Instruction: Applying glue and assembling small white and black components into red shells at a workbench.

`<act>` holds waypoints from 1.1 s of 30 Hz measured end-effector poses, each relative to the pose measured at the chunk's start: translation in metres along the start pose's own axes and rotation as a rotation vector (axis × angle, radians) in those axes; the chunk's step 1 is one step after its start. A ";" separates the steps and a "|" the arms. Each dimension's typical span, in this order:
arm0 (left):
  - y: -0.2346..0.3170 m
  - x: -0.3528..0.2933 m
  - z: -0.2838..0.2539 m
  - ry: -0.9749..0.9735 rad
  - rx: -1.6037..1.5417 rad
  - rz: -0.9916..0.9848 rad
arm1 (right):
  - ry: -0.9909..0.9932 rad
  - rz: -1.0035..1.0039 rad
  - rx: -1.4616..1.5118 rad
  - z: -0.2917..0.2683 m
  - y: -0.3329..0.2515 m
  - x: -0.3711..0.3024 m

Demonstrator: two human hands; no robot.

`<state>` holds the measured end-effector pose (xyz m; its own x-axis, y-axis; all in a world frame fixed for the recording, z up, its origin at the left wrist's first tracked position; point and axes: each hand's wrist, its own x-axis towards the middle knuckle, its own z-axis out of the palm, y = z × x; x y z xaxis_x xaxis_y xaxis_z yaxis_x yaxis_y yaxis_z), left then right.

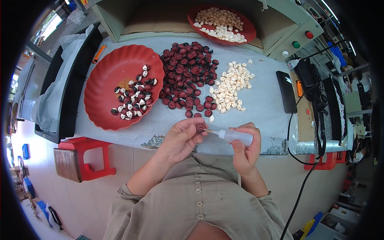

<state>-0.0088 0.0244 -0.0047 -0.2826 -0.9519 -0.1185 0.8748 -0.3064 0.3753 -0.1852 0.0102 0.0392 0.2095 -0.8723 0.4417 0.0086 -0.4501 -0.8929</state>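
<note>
My left hand (180,141) pinches a small dark red, hollow rounded piece (201,126) near the front edge of the table. In my right hand (249,149) is a translucent squeeze bottle (239,137), tilted sideways. Its thin nozzle points left and meets the opening of the red piece; whether liquid comes out is too small to tell. Just beyond my hands lies a heap of similar dark red and black pieces (186,74). Right of it is a pile of small cream-white pieces (232,86). A red scalloped plate (105,68) on the left bears pieces in red, black and white.
Another red plate (251,33) with cream and tan pieces sits in a pale green cabinet (116,20) at the back. A black tray (76,86) stands far left. A phone (286,92) and black cable (291,128) lie right. A red stool (94,154) stands lower left.
</note>
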 end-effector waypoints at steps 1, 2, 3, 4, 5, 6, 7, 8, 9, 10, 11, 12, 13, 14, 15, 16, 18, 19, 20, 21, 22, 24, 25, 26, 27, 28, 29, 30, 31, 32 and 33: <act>0.000 0.000 0.000 0.001 0.013 0.000 | 0.000 0.001 0.000 -0.001 0.000 0.000; 0.000 0.000 -0.001 0.002 0.012 -0.001 | -0.043 -0.011 -0.049 -0.003 0.000 -0.001; -0.001 0.000 -0.001 -0.004 0.013 0.007 | -0.085 -0.022 -0.097 -0.004 0.000 -0.001; -0.001 0.000 -0.001 -0.010 0.015 0.015 | -0.085 -0.022 -0.098 -0.004 0.000 -0.001; -0.001 0.000 -0.002 -0.010 0.015 0.014 | -0.077 -0.033 -0.109 -0.004 0.000 0.000; -0.001 0.000 -0.002 0.001 0.023 0.012 | -0.069 -0.043 -0.121 -0.004 0.000 0.000; -0.001 0.000 -0.002 0.012 0.031 0.010 | -0.068 -0.042 -0.123 -0.004 -0.001 0.000; -0.001 0.000 -0.002 0.011 0.030 0.009 | -0.076 -0.034 -0.130 -0.004 -0.001 0.000; -0.001 -0.001 -0.001 0.012 0.035 0.012 | -0.085 -0.025 -0.135 -0.005 -0.002 0.001; -0.001 -0.001 0.000 0.013 0.040 0.016 | -0.085 -0.025 -0.135 -0.004 -0.002 0.001; 0.000 -0.001 0.000 0.013 0.040 0.016 | -0.072 -0.068 -0.124 -0.003 -0.003 0.001; -0.001 -0.001 -0.001 0.006 0.048 0.015 | -0.060 -0.111 -0.114 -0.002 -0.003 0.000; -0.001 -0.001 -0.002 0.000 0.056 0.013 | -0.060 -0.110 -0.114 -0.002 -0.003 0.000; -0.001 -0.001 -0.002 0.000 0.055 0.012 | -0.058 -0.110 -0.121 -0.002 -0.003 0.000; -0.001 -0.001 -0.001 0.000 0.054 0.016 | -0.056 -0.110 -0.128 -0.002 -0.004 0.000; -0.001 -0.001 -0.001 0.001 0.053 0.020 | -0.056 -0.109 -0.128 -0.003 -0.004 0.000; -0.001 -0.001 -0.001 0.003 0.056 0.018 | -0.057 -0.141 -0.196 -0.003 -0.005 0.001; -0.001 -0.001 -0.001 0.005 0.058 0.016 | -0.057 -0.141 -0.196 -0.003 -0.005 0.001; -0.001 -0.001 -0.002 0.006 0.058 0.016 | -0.077 -0.174 -0.215 -0.003 -0.006 0.002; -0.001 -0.002 -0.002 0.005 0.061 0.019 | -0.097 -0.207 -0.235 -0.003 -0.007 0.003; -0.002 -0.002 -0.002 0.004 0.064 0.021 | -0.096 -0.206 -0.236 -0.003 -0.008 0.003; -0.001 -0.001 -0.002 0.000 0.056 0.017 | -0.123 -0.239 -0.240 -0.002 -0.010 0.004; -0.001 -0.001 -0.002 -0.004 0.048 0.013 | -0.122 -0.239 -0.241 -0.003 -0.009 0.003; -0.001 -0.001 -0.001 -0.004 0.048 0.011 | -0.109 -0.239 -0.250 -0.003 -0.008 0.003; -0.001 -0.001 -0.001 -0.002 0.061 0.019 | -0.098 -0.240 -0.258 -0.003 -0.007 0.003; -0.001 -0.001 0.000 -0.001 0.075 0.026 | -0.098 -0.240 -0.258 -0.003 -0.007 0.003; -0.001 -0.001 -0.001 -0.001 0.075 0.027 | -0.099 -0.257 -0.276 -0.002 -0.008 0.004; -0.001 -0.001 -0.001 0.001 0.069 0.024 | -0.101 -0.274 -0.294 -0.002 -0.008 0.005; -0.001 -0.002 -0.001 0.003 0.062 0.023 | -0.101 -0.274 -0.293 -0.002 -0.009 0.005; -0.001 -0.002 -0.001 0.003 0.062 0.023 | -0.106 -0.295 -0.317 -0.002 -0.011 0.006; -0.001 -0.001 -0.001 0.001 0.060 0.025 | -0.110 -0.314 -0.343 -0.002 -0.012 0.007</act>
<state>-0.0088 0.0259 -0.0056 -0.2607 -0.9592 -0.1089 0.8562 -0.2819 0.4329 -0.1860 0.0092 0.0529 0.3505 -0.6672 0.6573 -0.2310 -0.7417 -0.6297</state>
